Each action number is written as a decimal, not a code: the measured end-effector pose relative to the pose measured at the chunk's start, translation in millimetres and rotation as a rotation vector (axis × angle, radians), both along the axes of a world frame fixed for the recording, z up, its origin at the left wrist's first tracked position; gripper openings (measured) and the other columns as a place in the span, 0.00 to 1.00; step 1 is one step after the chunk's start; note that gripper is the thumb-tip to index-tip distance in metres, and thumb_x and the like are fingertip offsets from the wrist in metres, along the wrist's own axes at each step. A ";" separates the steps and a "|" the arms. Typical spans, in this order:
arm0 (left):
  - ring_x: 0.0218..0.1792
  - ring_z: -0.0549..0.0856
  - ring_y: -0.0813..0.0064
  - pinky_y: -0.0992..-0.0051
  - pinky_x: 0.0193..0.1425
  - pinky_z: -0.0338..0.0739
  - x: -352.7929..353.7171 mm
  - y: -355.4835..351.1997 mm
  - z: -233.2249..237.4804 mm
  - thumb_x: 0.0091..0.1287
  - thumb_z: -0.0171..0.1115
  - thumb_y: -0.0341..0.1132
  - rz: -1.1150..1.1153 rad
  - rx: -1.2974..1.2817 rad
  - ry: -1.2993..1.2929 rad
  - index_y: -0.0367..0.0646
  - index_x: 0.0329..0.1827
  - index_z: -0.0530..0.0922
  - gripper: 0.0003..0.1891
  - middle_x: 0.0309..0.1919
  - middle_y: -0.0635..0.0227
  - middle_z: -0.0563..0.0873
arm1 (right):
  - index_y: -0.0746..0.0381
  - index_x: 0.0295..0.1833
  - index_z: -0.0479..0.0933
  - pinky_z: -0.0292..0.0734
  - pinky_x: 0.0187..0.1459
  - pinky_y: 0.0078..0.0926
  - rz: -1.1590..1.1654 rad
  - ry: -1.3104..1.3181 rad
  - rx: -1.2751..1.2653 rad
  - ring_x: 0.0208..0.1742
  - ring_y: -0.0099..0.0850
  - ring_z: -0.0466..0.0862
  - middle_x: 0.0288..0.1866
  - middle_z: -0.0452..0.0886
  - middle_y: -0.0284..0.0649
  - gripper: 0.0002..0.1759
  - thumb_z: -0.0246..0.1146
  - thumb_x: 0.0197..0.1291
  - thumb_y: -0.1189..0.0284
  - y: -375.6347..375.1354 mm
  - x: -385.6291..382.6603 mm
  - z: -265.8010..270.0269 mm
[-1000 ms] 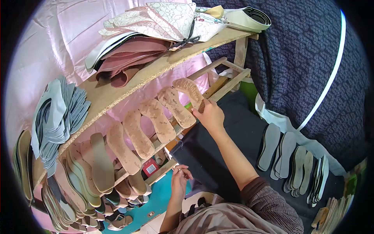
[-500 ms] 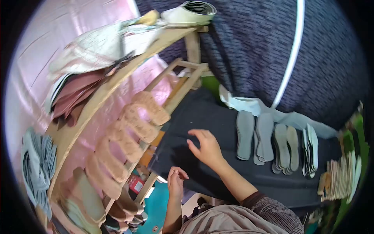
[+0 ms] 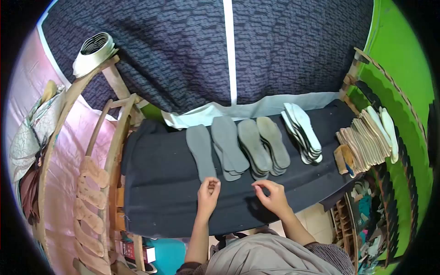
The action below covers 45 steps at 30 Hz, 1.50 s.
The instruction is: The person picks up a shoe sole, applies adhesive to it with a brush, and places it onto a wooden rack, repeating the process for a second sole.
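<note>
A grey sole-shaped insole (image 3: pixel 200 149) lies at the left end of the row on the dark cloth. My left hand (image 3: pixel 208 196) is at its heel end, with the fingers closed over that edge. To the right, my right hand (image 3: pixel 273 198) hovers over the cloth near the front of the stacks, fingers bent and thumb apart, holding nothing. Beside the first insole lie a grey insole stack (image 3: pixel 228 144), an olive-grey stack (image 3: pixel 255 144), a tan-topped stack (image 3: pixel 273 142) and a white-topped stack (image 3: pixel 303 128).
A row of beige striped pieces (image 3: pixel 364 140) stands at the table's right end. On the left, a wooden rack (image 3: pixel 114 156) carries tan sole shapes (image 3: pixel 89 220). White curved pieces (image 3: pixel 95 55) sit on the upper shelf. A dark patterned curtain (image 3: pixel 174 50) hangs behind the dark cloth-covered table (image 3: pixel 160 192).
My view has swung right, from the rack to the table. The left hand has come up to the leftmost insole's heel; the right hand has moved from the cloth's left part to before the stacks.
</note>
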<state>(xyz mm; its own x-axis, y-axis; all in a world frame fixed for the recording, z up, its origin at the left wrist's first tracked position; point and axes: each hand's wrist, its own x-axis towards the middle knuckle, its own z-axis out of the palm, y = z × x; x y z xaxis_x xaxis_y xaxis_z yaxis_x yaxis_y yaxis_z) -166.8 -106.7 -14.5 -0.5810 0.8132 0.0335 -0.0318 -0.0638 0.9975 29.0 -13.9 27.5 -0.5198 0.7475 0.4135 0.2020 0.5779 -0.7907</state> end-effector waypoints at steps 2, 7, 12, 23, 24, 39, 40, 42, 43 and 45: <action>0.38 0.78 0.70 0.74 0.46 0.72 9.7 38.7 -2.4 0.61 0.64 0.35 -0.003 -0.154 0.343 0.38 0.46 0.74 0.14 0.34 0.62 0.77 | 0.62 0.38 0.80 0.78 0.39 0.30 -0.036 -0.017 -0.023 0.35 0.37 0.84 0.33 0.83 0.41 0.05 0.63 0.54 0.77 10.3 29.0 3.1; 0.54 0.70 0.55 0.60 0.56 0.68 47.8 109.9 -17.1 0.54 0.69 0.40 0.188 -0.439 0.909 0.41 0.57 0.70 0.28 0.51 0.52 0.72 | 0.61 0.37 0.80 0.77 0.38 0.29 -0.051 -0.056 0.035 0.33 0.37 0.84 0.31 0.83 0.41 0.06 0.63 0.53 0.77 38.2 85.1 -7.7; 0.59 0.66 0.52 0.52 0.59 0.62 57.6 133.8 -33.6 0.52 0.70 0.48 0.391 -0.704 0.965 0.49 0.63 0.67 0.36 0.58 0.50 0.68 | 0.60 0.37 0.80 0.76 0.38 0.30 0.040 -0.081 0.100 0.32 0.36 0.83 0.30 0.83 0.40 0.05 0.62 0.53 0.76 71.4 125.8 -3.5; 0.53 0.73 0.44 0.56 0.59 0.67 40.8 145.0 -31.3 0.44 0.70 0.36 0.468 -0.636 0.886 0.40 0.64 0.60 0.42 0.50 0.43 0.75 | 0.61 0.36 0.80 0.75 0.38 0.30 0.024 -0.047 0.236 0.32 0.35 0.82 0.30 0.83 0.39 0.07 0.63 0.49 0.79 121.4 213.9 8.1; 0.55 0.72 0.43 0.56 0.60 0.66 28.4 142.5 -41.7 0.44 0.70 0.34 0.500 -0.538 0.886 0.38 0.64 0.59 0.42 0.52 0.41 0.74 | 0.60 0.37 0.80 0.76 0.39 0.31 -0.006 -0.027 0.252 0.32 0.36 0.82 0.31 0.82 0.39 0.08 0.63 0.48 0.80 123.4 221.9 11.4; 0.29 0.67 0.71 0.73 0.29 0.64 254.3 138.2 -11.7 0.62 0.43 0.70 -0.541 0.349 -1.175 0.36 0.50 0.68 0.39 0.37 0.63 0.70 | 0.54 0.55 0.76 0.71 0.53 0.37 -0.392 -0.426 0.103 0.53 0.43 0.73 0.55 0.73 0.43 0.33 0.76 0.37 0.69 161.4 354.3 7.1; 0.30 0.68 0.70 0.72 0.31 0.64 267.4 146.9 -21.1 0.63 0.42 0.69 -0.642 0.373 -1.206 0.35 0.51 0.68 0.39 0.38 0.62 0.70 | 0.55 0.54 0.77 0.72 0.51 0.36 -0.400 -0.399 0.072 0.51 0.43 0.75 0.54 0.74 0.44 0.30 0.74 0.39 0.71 166.8 355.5 -6.8; 0.31 0.68 0.69 0.70 0.34 0.65 283.7 161.5 -34.3 0.66 0.40 0.66 -0.754 0.375 -1.214 0.38 0.54 0.68 0.35 0.40 0.61 0.71 | 0.59 0.51 0.79 0.75 0.47 0.35 -0.433 -0.326 0.067 0.47 0.45 0.80 0.49 0.76 0.47 0.24 0.69 0.44 0.80 166.4 349.1 -11.2; 0.31 0.68 0.69 0.70 0.35 0.65 289.8 165.1 -30.9 0.67 0.40 0.65 -0.727 0.355 -1.253 0.39 0.55 0.69 0.34 0.41 0.61 0.72 | 0.59 0.51 0.79 0.75 0.47 0.35 -0.433 -0.328 0.066 0.47 0.45 0.80 0.49 0.76 0.47 0.24 0.69 0.44 0.80 167.7 346.9 -13.3; 0.32 0.69 0.66 0.66 0.35 0.65 289.2 165.8 -40.5 0.68 0.36 0.63 -0.740 0.335 -1.262 0.49 0.61 0.68 0.31 0.44 0.60 0.72 | 0.61 0.50 0.78 0.75 0.48 0.35 -0.471 -0.309 0.162 0.47 0.46 0.80 0.47 0.77 0.47 0.23 0.67 0.44 0.83 170.0 343.7 -20.4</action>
<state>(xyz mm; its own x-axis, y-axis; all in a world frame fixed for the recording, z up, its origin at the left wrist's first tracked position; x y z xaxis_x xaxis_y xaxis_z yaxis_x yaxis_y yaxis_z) 122.4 59.2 -55.0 0.1590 0.9843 0.0765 -0.9627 0.1374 0.2329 372.7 156.2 7.2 -0.2612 0.8670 0.4245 0.6735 0.4787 -0.5632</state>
